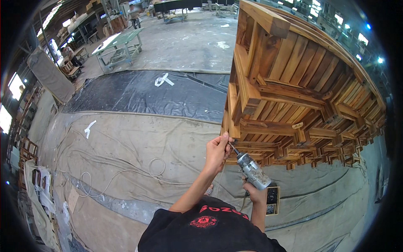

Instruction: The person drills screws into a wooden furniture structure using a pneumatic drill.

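Observation:
My right hand (254, 194) is wrapped round the grip of a silver power driver (253, 171), worn and speckled on its body. The driver points up and left, with its dark bit at the end of a wooden leg (235, 128). Beside that bit tip, my left hand (216, 153) is closed in a pinch against the wood. Whatever lies between its fingertips is too small to make out. The leg belongs to a stack of brown slatted wooden furniture (289, 90), turned so its undersides and several legs face me.
Below the stack, a small box (273, 200) holds dark small parts. A thin pale hose (157, 178) loops over the grey floor cloth (138, 138). Beyond lies black sheeting (130, 92) with white strips. A green-topped trolley (117, 44) and two people stand farther back.

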Motion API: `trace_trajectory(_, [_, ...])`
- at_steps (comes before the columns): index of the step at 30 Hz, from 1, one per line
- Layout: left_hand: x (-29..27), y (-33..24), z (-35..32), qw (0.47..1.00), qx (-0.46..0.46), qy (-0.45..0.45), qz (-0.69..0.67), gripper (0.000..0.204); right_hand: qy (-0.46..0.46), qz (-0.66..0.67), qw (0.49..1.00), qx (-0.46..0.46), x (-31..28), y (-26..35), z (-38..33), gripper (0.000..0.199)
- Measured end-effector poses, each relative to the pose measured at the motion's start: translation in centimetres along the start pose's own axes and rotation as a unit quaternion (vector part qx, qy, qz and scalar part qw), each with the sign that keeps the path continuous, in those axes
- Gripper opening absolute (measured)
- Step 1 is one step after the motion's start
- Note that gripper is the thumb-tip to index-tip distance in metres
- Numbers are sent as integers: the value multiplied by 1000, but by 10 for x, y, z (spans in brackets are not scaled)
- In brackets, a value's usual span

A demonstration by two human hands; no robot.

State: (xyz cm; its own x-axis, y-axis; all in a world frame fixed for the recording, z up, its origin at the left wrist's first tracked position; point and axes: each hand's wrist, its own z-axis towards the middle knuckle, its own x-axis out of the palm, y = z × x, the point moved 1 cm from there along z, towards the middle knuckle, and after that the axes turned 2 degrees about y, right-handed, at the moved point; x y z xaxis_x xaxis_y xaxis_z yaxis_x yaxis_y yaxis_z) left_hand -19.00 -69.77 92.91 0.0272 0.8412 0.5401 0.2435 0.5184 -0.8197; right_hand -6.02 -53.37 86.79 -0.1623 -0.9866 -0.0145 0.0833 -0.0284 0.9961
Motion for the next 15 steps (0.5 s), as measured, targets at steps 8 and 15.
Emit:
trace_trajectory(8, [14, 5, 1, 999, -30, 29, -16, 33, -2, 56, 998, 41, -15, -10, -8, 33])
trace_trajectory(15, [21, 9, -1, 993, -83, 39, -79, 33, -2, 36, 999, 10, -15, -11, -11, 54])
